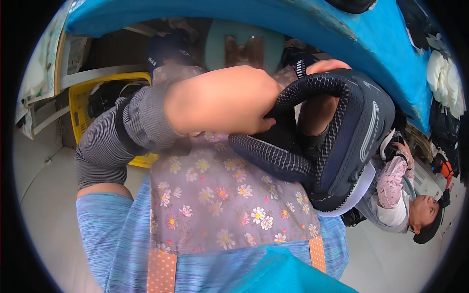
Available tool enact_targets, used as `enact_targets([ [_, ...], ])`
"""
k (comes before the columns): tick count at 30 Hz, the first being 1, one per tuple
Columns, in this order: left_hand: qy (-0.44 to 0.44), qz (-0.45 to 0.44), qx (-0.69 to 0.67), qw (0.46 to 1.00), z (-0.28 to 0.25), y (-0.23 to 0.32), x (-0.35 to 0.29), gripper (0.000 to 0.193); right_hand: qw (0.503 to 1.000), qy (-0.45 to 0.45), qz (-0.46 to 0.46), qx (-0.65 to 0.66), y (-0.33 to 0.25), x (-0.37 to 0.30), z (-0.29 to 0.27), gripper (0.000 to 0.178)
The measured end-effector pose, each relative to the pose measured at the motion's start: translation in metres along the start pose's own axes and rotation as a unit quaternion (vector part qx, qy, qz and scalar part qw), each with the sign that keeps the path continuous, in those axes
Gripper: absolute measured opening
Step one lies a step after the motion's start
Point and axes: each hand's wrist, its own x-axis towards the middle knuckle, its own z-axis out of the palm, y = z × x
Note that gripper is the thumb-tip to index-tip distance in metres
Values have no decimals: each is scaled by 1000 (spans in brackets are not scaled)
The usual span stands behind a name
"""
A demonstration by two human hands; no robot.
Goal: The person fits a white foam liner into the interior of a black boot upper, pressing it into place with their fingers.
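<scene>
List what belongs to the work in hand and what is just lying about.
In hand:
dark shoe upper
left hand, at its collar
right hand, partly hidden behind it

Apparently just lying about:
yellow basket
dark things inside it
white pieces, far right

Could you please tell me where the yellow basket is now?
In the head view, the yellow basket is on the left, partly hidden behind the striped left sleeve, with dark things inside it.

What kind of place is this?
Probably a shoe workshop! The left hand is at a dark shoe upper, a yellow crate holds dark things, and a co-worker handles something nearby.
</scene>
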Motion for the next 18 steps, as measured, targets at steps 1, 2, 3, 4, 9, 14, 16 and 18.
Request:
enact_targets([
  [1,-7,-14,-9,1000,-4,1,-3,23,995,-14,-28,-92,-2,-4,-8,16],
  [2,1,-13,-9,1000,-8,3,-8,20,975,-44,-64,-210,-4,-10,-12,15],
  [3,2,-16,-9,1000,-6,3,-10,20,930,-71,-117,-340,-8,-17,-16,15],
  [4,42,5,-16,999,-5,3,-11,20,868,-98,-179,-453,-12,-23,-17,15],
  [9,65,44,12,997,-5,8,-8,28,619,-136,-338,-696,-32,-44,-8,18],
  [14,47,29,-33,998,-8,7,-6,23,584,-141,-340,-723,-33,-48,-2,25],
  [16,34,32,-55,997,-7,6,-5,23,604,-143,-332,-711,-33,-43,13,32],
  [18,45,19,-62,997,-5,6,-5,23,634,-185,-319,-680,-32,-29,38,31],
])
